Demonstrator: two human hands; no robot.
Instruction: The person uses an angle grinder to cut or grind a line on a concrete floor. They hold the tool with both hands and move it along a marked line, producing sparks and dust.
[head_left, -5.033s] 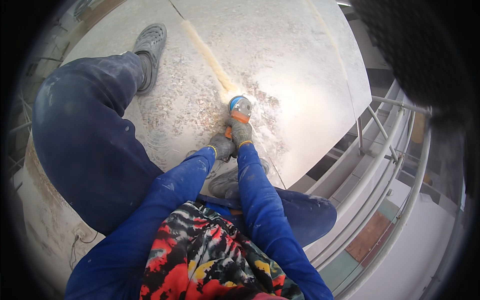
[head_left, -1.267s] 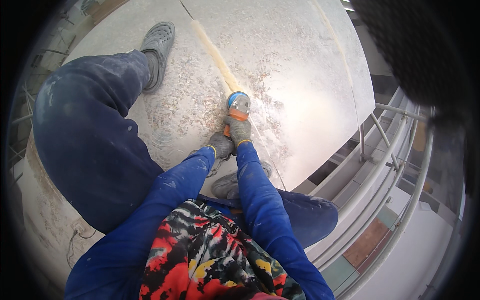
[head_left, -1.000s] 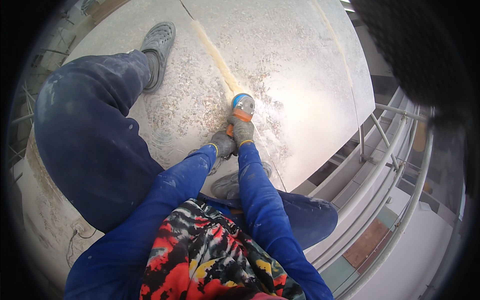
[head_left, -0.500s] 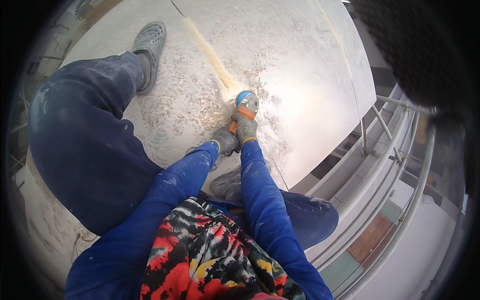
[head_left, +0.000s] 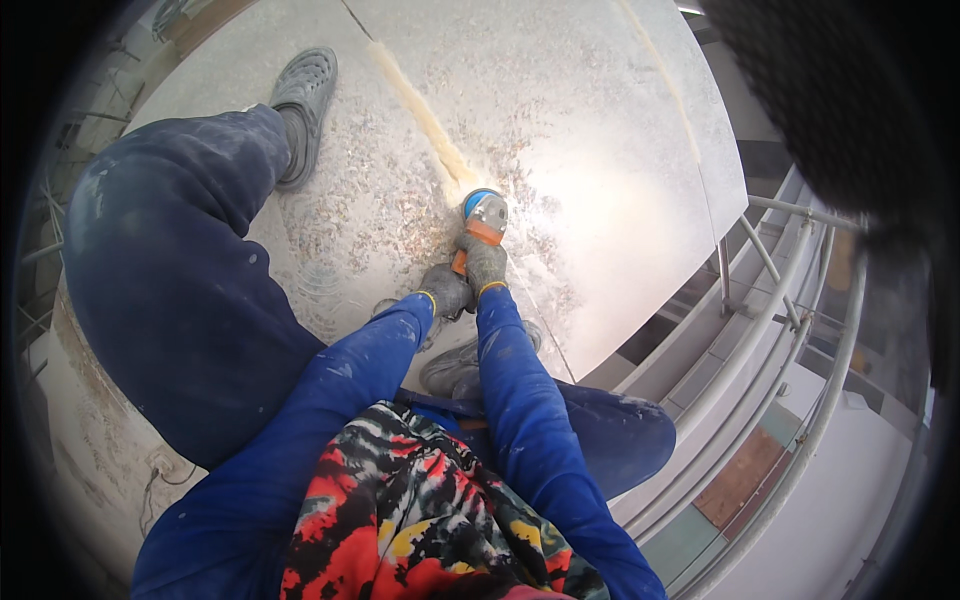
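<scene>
My right hand (head_left: pixel 483 258), in a grey glove with a yellow cuff, is closed on the body of an orange and grey power sander (head_left: pixel 486 215) with a blue rim. My left hand (head_left: pixel 446 289), gloved alike, grips its back end, just lower and left. The tool's head rests on a dusty, speckled white panel (head_left: pixel 610 230), at the lower end of a cream, powdery strip (head_left: pixel 420 110) along a seam. Pale dust lies around the head. The underside of the tool is hidden.
My left leg (head_left: pixel 170 270) is bent, its grey clog (head_left: pixel 305 100) on the panel; the other clog (head_left: pixel 450 372) is behind my forearms. Curved metal railings (head_left: pixel 845 330) and ledges run beyond the panel's right edge. A thin cable (head_left: pixel 152 490) lies at lower left. A second pale seam (head_left: pixel 660 70) crosses the upper right.
Over the last half second the sander and both my hands have shifted slightly left and down toward me. Earlier they moved slightly right and back, staying near the strip's end with the same grip.
</scene>
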